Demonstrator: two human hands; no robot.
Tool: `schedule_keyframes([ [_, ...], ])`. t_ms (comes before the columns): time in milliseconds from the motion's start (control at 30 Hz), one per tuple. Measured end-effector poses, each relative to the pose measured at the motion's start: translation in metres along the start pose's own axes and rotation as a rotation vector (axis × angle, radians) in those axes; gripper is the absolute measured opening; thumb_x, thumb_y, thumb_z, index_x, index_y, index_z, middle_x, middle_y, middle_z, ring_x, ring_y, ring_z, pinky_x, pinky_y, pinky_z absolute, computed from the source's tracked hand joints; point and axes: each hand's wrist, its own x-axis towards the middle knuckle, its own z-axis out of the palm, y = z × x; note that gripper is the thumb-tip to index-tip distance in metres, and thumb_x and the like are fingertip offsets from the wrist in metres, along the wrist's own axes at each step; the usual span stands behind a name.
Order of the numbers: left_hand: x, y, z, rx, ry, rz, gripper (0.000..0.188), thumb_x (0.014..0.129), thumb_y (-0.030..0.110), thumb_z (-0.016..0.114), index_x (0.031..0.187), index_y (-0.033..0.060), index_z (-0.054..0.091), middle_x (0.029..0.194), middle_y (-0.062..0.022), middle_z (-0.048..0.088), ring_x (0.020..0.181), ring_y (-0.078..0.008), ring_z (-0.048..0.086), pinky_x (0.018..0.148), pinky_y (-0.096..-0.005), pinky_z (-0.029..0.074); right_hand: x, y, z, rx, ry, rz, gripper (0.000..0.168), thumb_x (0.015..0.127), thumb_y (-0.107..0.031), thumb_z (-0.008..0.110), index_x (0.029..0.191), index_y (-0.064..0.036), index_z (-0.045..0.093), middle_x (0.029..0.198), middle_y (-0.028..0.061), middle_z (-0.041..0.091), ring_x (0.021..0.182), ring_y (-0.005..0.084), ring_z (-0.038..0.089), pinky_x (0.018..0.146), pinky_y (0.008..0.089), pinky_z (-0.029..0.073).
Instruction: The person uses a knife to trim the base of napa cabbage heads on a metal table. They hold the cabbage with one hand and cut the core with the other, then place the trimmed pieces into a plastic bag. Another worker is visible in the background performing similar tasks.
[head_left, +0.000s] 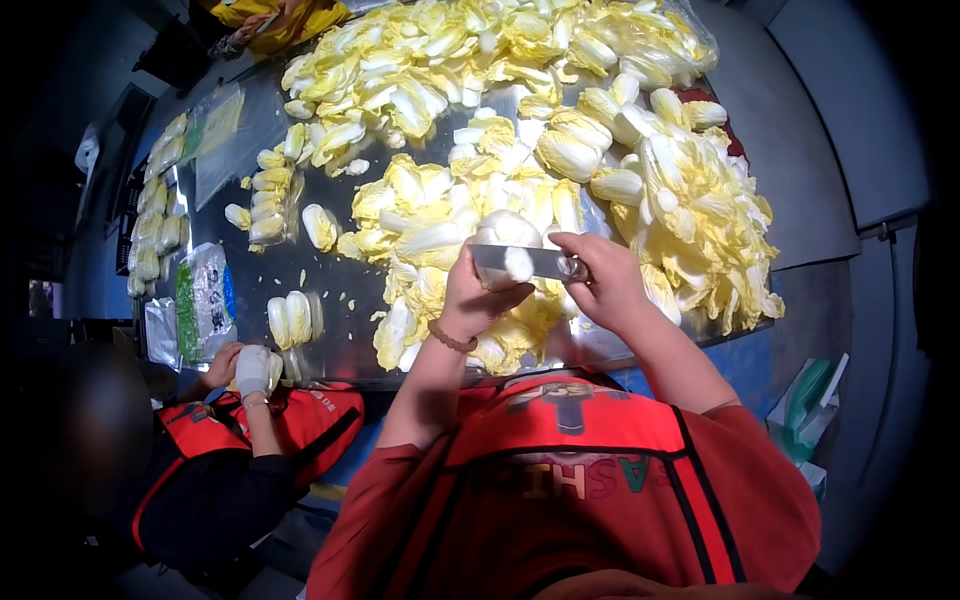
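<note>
In my left hand (472, 296) is a napa cabbage head (510, 227), with its pale cut base facing me. My right hand (604, 277) grips the handle of a knife (491, 257), whose broad blade lies across the cabbage near its stem end. The far side of the cabbage is partly hidden by the blade and my fingers. Beneath both hands spreads a pile of loose yellow-white cabbage leaves (420, 232). Whole napa cabbage heads (574, 142) lie beyond my right hand, beside another heap of leaves (697, 217).
A large leaf mound (420, 60) covers the far side of the metal table (247, 277). On the left are bagged cabbage hearts (270, 202), stacked packs (157, 225) and plastic bags (206, 300). A co-worker's gloved hand (253, 371) holds cabbage at lower left; another person (270, 22) stands opposite.
</note>
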Motion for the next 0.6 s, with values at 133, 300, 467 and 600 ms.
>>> schedule_keyframes([
  [133, -0.005, 0.015, 0.001, 0.337, 0.046, 0.181, 0.071, 0.063, 0.012, 0.083, 0.121, -0.0005, 0.043, 0.104, -0.0093, 0.062, 0.097, -0.0174, 0.062, 0.084, -0.0311, 0.05, -0.007, -0.003, 0.003, -0.231, -0.051, -0.014, 0.036, 0.069, -0.005, 0.065, 0.105, -0.008, 0.059, 0.088, 0.0108, 0.064, 0.075, 0.0296, 0.063, 0.063, 0.0376, 0.051],
  [300, -0.012, 0.016, 0.005, 0.549, 0.111, 0.264, 0.072, 0.063, 0.015, 0.083, 0.12, -0.0016, 0.042, 0.102, -0.0109, 0.064, 0.093, -0.0179, 0.064, 0.079, -0.0304, 0.053, -0.007, -0.015, 0.003, -0.245, -0.114, -0.009, 0.032, 0.069, -0.007, 0.067, 0.1, -0.009, 0.059, 0.084, 0.0113, 0.064, 0.073, 0.03, 0.063, 0.062, 0.0385, 0.051],
  [467, -0.019, 0.025, 0.002, 0.507, 0.115, 0.243, 0.073, 0.062, 0.012, 0.083, 0.121, -0.0018, 0.043, 0.102, -0.0106, 0.064, 0.092, -0.0171, 0.064, 0.079, -0.0294, 0.052, -0.006, -0.016, 0.006, -0.311, -0.111, 0.006, 0.03, 0.069, -0.007, 0.066, 0.098, -0.01, 0.059, 0.081, 0.0111, 0.064, 0.071, 0.0302, 0.063, 0.061, 0.039, 0.05],
  [600, -0.026, 0.034, 0.002, 0.428, 0.125, 0.208, 0.073, 0.06, 0.009, 0.083, 0.122, -0.002, 0.045, 0.104, -0.0099, 0.063, 0.095, -0.0164, 0.062, 0.081, -0.0295, 0.051, 0.0, -0.016, 0.006, -0.351, -0.123, 0.018, 0.029, 0.069, -0.007, 0.066, 0.097, -0.01, 0.059, 0.081, 0.0106, 0.064, 0.071, 0.0297, 0.063, 0.06, 0.0389, 0.05],
])
